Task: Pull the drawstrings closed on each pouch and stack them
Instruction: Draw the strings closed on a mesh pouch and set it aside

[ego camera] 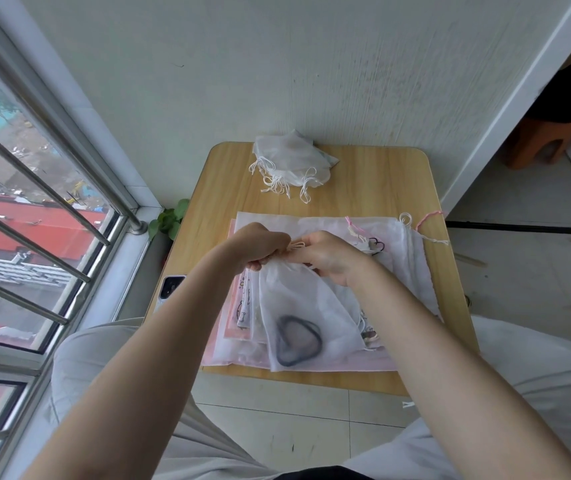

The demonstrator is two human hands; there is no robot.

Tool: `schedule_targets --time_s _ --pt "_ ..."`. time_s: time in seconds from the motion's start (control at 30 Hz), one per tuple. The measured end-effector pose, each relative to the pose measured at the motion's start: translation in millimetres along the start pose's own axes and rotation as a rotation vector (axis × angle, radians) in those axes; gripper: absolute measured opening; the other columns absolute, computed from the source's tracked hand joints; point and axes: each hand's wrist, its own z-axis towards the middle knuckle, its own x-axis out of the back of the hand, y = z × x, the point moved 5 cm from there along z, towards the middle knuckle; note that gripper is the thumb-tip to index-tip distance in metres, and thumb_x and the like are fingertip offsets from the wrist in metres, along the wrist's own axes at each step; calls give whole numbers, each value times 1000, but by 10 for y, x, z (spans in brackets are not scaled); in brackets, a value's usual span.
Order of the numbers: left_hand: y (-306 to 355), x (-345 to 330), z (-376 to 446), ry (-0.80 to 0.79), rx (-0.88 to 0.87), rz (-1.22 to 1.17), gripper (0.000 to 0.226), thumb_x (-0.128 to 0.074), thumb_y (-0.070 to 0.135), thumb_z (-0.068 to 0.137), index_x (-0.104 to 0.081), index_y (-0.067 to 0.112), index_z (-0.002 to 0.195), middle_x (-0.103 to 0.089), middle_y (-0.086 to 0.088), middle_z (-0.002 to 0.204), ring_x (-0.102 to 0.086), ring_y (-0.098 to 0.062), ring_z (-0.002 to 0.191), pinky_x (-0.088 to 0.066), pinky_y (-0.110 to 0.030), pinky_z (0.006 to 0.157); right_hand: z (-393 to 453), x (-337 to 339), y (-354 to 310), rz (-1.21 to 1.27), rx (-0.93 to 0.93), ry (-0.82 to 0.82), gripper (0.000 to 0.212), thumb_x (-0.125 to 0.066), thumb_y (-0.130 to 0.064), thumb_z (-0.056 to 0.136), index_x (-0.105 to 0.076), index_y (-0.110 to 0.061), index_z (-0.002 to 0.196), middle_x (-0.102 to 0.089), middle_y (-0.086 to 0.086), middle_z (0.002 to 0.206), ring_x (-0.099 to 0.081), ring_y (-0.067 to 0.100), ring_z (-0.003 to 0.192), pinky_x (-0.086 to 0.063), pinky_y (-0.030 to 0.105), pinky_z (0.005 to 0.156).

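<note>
Head view is showing the left hand (pixel 263 245) pinching the gathered mouth of a sheer white pouch (pixel 308 317) with curled fingers, while just right of it the right hand (pixel 329 256) is gripping the drawstring (pixel 296 245). The pouch is hanging below both hands, over the flat pouches (pixel 398 244) lying on the table (pixel 363 181); beyond the hands a pile of closed pouches (pixel 289 161) is sitting.

Small wooden table (pixel 363 168) stood against a white textured wall (pixel 242 64). Barred window (pixel 34 202) at left admitted daylight. Pale tiled floor (pixel 277 410) below; brown wooden stool (pixel 540 140) beyond the table's far right corner.
</note>
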Motion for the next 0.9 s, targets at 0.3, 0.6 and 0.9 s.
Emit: schedule_targets --time_s 0.3,0.6,0.9 --pt "-152 -14 25 42 -175 -51 18 -70 24 85 -70 8 94 -61 -3 78 -51 -13 62 -42 -20 53 22 147 -25 95 102 157 9 -74 -8 84 -66 -11 84 -62 -1 72 -54 9 64 -42 18 58" --pt "-252 -138 43 113 -194 -200 12 -77 20 79 -69 14 73 -63 -2 75 -57 -17 74 -52 -37 75 29 109 -54 59 127 206 30 -75 -5 78 -57 -20 98 -62 9 95 -59 15 74 -47 20 61" --pt "-300 -28 -69 479 -173 -569 5 -44 11 94 -48 9 92 -71 -10 71 -66 -21 54 -53 -37 57 -13 73 51 -96 -58 228 19 -56 -10 86 -59 -16 104 -60 1 84 -53 12 67 -39 22 54"
